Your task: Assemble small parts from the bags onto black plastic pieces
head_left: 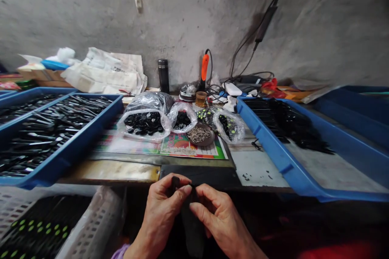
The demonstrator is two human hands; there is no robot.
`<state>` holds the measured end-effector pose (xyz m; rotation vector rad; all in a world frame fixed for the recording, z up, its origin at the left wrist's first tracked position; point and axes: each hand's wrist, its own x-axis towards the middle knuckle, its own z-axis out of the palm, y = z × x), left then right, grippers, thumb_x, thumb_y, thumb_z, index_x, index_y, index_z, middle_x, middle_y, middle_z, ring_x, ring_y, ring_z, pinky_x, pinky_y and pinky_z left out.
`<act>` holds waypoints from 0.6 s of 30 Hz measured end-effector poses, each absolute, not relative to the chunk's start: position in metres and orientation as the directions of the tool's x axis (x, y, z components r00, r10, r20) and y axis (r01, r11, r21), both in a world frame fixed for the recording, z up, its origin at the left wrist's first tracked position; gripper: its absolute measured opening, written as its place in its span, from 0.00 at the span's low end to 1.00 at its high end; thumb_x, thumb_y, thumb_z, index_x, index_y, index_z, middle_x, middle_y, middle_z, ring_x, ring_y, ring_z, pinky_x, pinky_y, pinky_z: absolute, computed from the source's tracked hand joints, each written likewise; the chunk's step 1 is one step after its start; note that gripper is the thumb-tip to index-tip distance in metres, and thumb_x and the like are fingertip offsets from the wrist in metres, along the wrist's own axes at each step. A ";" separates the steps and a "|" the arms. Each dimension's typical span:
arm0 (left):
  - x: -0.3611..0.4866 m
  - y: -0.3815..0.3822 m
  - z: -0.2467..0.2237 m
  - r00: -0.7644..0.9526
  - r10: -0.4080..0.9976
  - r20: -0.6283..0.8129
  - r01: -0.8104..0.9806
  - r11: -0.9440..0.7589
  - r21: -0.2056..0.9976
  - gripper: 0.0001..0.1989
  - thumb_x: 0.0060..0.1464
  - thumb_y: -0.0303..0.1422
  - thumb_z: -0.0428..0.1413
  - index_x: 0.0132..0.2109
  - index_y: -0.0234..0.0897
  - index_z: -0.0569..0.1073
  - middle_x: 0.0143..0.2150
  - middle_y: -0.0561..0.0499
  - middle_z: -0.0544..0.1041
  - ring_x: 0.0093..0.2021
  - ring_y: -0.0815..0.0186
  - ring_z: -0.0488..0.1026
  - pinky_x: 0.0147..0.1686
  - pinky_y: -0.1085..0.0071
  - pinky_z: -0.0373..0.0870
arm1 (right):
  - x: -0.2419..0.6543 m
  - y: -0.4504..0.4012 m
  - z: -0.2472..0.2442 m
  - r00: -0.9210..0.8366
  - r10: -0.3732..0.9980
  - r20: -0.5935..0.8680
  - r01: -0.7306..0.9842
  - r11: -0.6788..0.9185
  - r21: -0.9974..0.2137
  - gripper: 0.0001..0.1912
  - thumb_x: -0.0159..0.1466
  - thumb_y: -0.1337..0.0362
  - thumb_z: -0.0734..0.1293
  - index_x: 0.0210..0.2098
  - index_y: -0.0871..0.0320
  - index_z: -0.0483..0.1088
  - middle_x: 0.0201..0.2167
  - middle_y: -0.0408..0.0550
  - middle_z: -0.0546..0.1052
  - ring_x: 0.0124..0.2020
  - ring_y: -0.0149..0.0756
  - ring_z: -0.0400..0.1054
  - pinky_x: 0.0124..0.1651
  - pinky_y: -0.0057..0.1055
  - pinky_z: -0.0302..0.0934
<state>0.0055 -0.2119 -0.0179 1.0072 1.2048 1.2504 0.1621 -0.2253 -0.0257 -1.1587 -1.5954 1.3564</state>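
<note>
My left hand [164, 208] and my right hand [220, 216] meet at the front edge of the bench, fingertips nearly touching. Between them they pinch a small black piece [192, 193]; fingers cover most of it, so its kind cannot be made out. One dark rounded end [175, 182] sticks up by my left index finger. Just beyond the hands lie a dish of small metal pins or rivets [199, 134], a bag of black round caps [144, 123], a smaller bag of black parts [182, 119] and a bag of black-and-green parts [229, 125].
A blue tray [63, 156] of black, metal-tipped pieces stands left; another blue tray [264, 141] holds long black pieces at right. Below left is a white basket [88, 226] of black-and-green items. A black flask [163, 75], an orange-handled tool [204, 68] and cables stand by the wall.
</note>
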 end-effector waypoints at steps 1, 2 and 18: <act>0.005 -0.212 -0.019 -0.064 0.993 -0.096 -0.132 0.087 0.987 0.08 0.43 0.36 0.66 0.30 0.36 0.81 0.18 0.57 0.67 0.18 0.74 0.56 0.17 0.77 0.51 | 0.162 -0.225 -0.026 -0.330 0.944 -0.025 0.170 0.033 -0.985 0.11 0.66 0.58 0.65 0.34 0.59 0.70 0.25 0.39 0.65 0.21 0.25 0.56 0.20 0.20 0.51; 0.006 -0.212 -0.021 -0.064 0.993 -0.095 -0.130 0.086 0.988 0.07 0.44 0.35 0.66 0.30 0.36 0.80 0.19 0.57 0.67 0.19 0.74 0.56 0.17 0.77 0.51 | 0.161 -0.225 -0.026 -0.332 0.943 -0.030 0.167 0.028 -0.986 0.11 0.66 0.58 0.65 0.34 0.59 0.70 0.25 0.38 0.64 0.20 0.25 0.56 0.19 0.20 0.51; 0.010 -0.209 -0.031 -0.110 0.994 0.005 -0.055 -0.011 0.998 0.06 0.46 0.35 0.64 0.31 0.36 0.81 0.27 0.50 0.78 0.29 0.64 0.71 0.30 0.72 0.67 | 0.152 -0.230 -0.043 -0.277 0.960 -0.044 0.120 -0.011 -0.993 0.13 0.67 0.55 0.65 0.33 0.59 0.67 0.26 0.40 0.66 0.20 0.25 0.57 0.19 0.20 0.53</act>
